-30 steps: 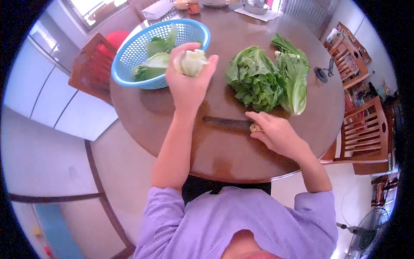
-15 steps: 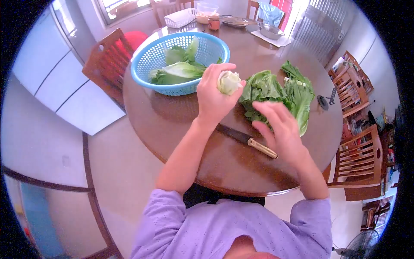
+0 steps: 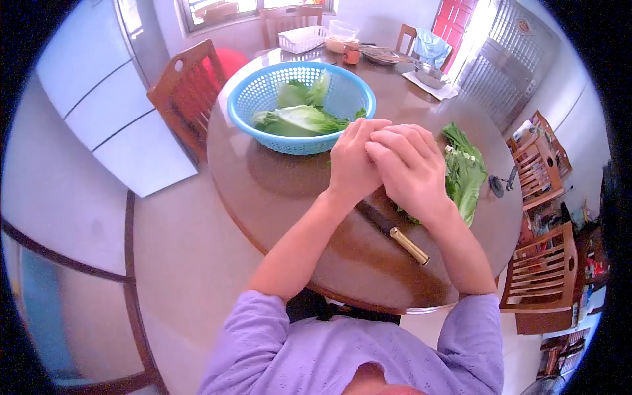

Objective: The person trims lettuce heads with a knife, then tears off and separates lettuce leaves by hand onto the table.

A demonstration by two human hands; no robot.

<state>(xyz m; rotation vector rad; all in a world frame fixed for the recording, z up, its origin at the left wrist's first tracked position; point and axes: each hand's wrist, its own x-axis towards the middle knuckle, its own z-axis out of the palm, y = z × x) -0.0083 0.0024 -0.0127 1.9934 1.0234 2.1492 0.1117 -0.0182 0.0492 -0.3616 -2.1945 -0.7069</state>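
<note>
My left hand [image 3: 355,161] is closed round a head of lettuce, its pale cut base seen in the earlier picture and now covered by my hands. Over the top of it my right hand [image 3: 413,164] curls its fingers, pressed against my left hand. A kitchen knife [image 3: 409,245] lies on the table below my hands, its handle towards me and its dark blade partly under my wrists. To the left stands a blue basket [image 3: 289,143] with loose lettuce leaves [image 3: 299,118] inside. More lettuce [image 3: 466,184] lies right of my right hand, partly hidden by it.
Everything rests on a round brown table [image 3: 355,273]. At its far side are a white basket [image 3: 303,39], an orange jar [image 3: 351,54] and a metal bowl [image 3: 431,76]. A small black stand [image 3: 496,187] sits near the right edge. Wooden chairs [image 3: 187,92] surround the table.
My right hand has moved up and left from over the lettuce on the table and closed over the base of the lettuce in my left hand. The view has shifted slightly.
</note>
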